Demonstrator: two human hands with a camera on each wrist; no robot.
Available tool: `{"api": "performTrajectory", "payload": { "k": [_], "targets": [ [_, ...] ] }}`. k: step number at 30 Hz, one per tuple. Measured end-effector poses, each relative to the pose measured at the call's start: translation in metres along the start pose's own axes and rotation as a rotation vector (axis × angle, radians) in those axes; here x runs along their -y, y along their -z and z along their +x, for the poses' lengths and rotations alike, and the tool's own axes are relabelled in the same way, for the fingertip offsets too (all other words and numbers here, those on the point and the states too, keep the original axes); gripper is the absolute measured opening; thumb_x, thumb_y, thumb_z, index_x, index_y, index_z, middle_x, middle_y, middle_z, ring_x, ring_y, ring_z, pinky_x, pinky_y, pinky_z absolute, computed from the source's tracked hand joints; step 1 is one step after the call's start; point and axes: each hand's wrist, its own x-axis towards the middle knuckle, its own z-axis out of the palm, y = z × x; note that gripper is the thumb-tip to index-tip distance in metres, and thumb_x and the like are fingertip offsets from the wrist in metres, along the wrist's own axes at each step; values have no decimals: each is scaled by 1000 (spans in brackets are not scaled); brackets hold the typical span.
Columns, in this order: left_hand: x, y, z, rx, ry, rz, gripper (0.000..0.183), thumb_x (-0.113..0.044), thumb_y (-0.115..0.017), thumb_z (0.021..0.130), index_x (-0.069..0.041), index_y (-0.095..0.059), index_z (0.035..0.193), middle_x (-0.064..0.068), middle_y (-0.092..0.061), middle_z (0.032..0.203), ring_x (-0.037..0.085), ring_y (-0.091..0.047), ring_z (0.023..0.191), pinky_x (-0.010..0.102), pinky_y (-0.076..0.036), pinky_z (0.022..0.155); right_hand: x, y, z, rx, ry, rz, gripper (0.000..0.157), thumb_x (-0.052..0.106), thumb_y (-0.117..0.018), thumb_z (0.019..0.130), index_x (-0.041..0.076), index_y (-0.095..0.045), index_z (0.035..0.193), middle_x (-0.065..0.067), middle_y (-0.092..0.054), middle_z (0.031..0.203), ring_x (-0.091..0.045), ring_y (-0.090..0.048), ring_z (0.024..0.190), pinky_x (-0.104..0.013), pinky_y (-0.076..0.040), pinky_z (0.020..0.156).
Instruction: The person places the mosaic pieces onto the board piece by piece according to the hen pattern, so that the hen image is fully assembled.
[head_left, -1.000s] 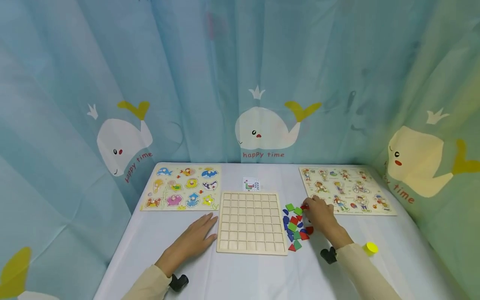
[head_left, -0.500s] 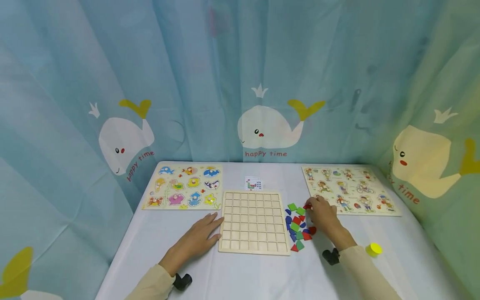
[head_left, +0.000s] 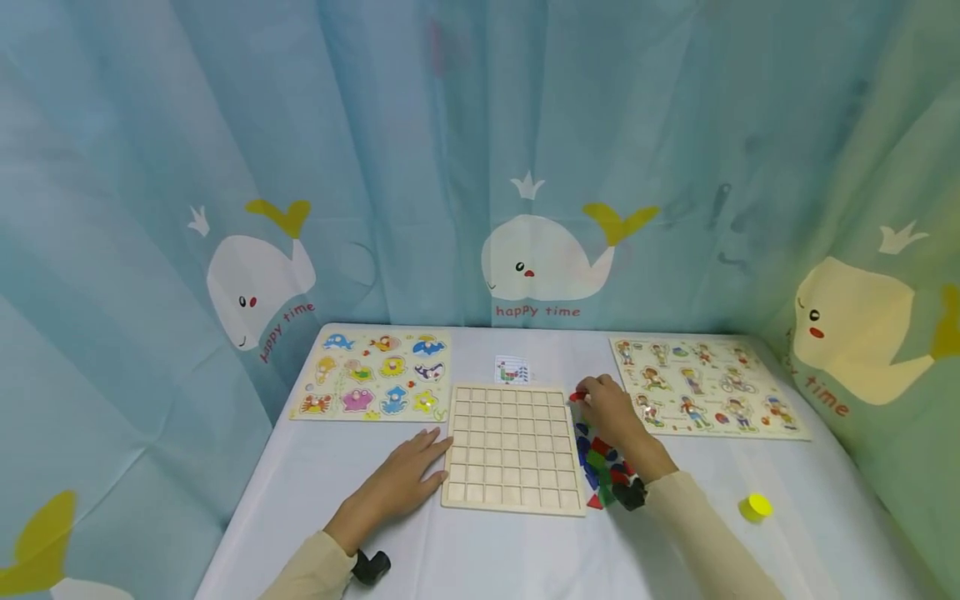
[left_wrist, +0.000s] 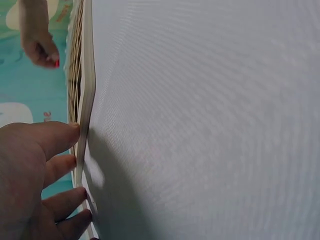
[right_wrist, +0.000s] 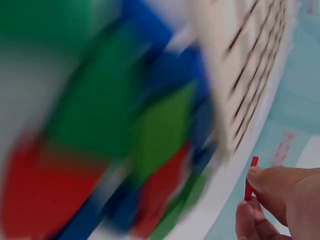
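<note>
A wooden grid board (head_left: 513,450) lies in the middle of the table, its square compartments bare. My left hand (head_left: 401,477) rests at the board's left edge, fingers extended; in the left wrist view its fingertips touch the rim. Between thumb and fingers my right hand (head_left: 611,412) pinches a thin red piece (right_wrist: 251,179), held up near the board's upper right corner. Its exact shape cannot be made out, as it shows edge-on in the right wrist view. Beneath the right forearm, a pile of flat green, blue and red pieces (head_left: 600,447) lies along the board's right side, partly hidden.
A sea-animal puzzle board (head_left: 375,372) lies at the back left, a puzzle board with figures (head_left: 705,385) at the back right. Behind the grid board is a small printed pattern card (head_left: 512,370). A yellow cylinder (head_left: 756,507) stands right of the right sleeve.
My right hand has lifted away from the far side of the pile and moved left toward the grid board, carrying the red piece. The left hand stays at the board's edge.
</note>
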Motion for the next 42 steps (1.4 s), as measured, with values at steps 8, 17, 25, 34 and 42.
{"api": "performTrajectory", "payload": {
  "k": [8, 17, 25, 34, 42],
  "targets": [
    [-3, -2, 3, 4, -2, -21, 54, -30, -61, 108, -12, -50, 158, 17, -38, 168, 40, -31, 157, 59, -28, 128, 61, -32, 20, 49, 149, 120, 18, 3, -72, 98, -3, -69, 115, -17, -63, 111, -32, -63, 101, -55, -56, 91],
    [-6, -5, 5, 5, -2, -12, 55, -30, -60, 108, -12, -49, 158, 16, -37, 169, 40, -31, 158, 59, -29, 128, 106, -65, 31, 78, 243, 40, 17, 9, -77, 97, 6, -73, 113, -9, -65, 107, -26, -63, 100, -47, -53, 83],
    [-4, -7, 4, 4, 7, 12, 56, -33, -59, 108, -15, -47, 160, 15, -37, 169, 39, -31, 158, 58, -29, 128, 111, -72, 32, 87, 284, 53, 12, 5, -78, 95, 6, -75, 107, -8, -65, 102, -24, -64, 95, -46, -53, 82],
    [-3, -5, 3, 0, 18, -2, 57, -34, -58, 108, -15, -47, 161, 14, -35, 170, 39, -30, 159, 58, -27, 129, 114, -74, 34, 93, 347, 53, 15, 1, -77, 95, 4, -71, 108, -9, -68, 104, -26, -64, 96, -45, -57, 88],
    [0, -4, 1, -5, 19, 3, 56, -32, -58, 109, -15, -47, 160, 15, -36, 170, 39, -30, 158, 58, -27, 128, 115, -78, 36, 94, 372, 37, 5, 1, -75, 96, 5, -75, 96, -8, -68, 103, -27, -64, 100, -43, -59, 90]
  ]
}}
